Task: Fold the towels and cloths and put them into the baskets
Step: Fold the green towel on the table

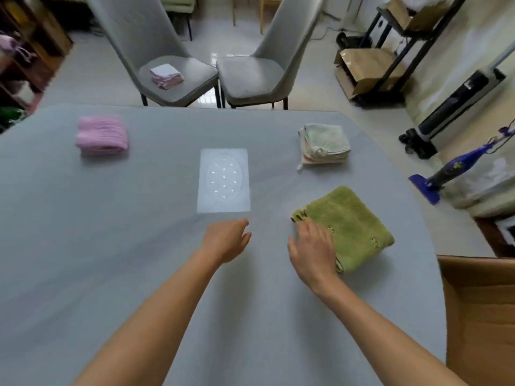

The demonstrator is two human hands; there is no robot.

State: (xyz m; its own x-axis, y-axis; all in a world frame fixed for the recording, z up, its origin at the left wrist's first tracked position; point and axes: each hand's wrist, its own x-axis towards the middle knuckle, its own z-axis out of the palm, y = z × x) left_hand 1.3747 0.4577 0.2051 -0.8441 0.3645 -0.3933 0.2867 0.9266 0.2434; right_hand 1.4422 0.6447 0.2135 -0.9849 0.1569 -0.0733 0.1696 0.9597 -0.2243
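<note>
A folded green towel lies on the grey table at the near right. My right hand rests flat on its left edge, fingers relaxed. To the left of the towel, my left hand hovers over the bare table, fingers loosely curled and holding nothing. A folded stack of pale green and cream cloths sits at the far right. At the far left lies a folded pink towel. No basket is in view.
A bright rectangular light patch shows mid-table. Two grey chairs stand beyond the far edge; the left chair's seat holds a folded white-pink cloth stack. A cardboard box stands at the near right, a blue vacuum on the floor.
</note>
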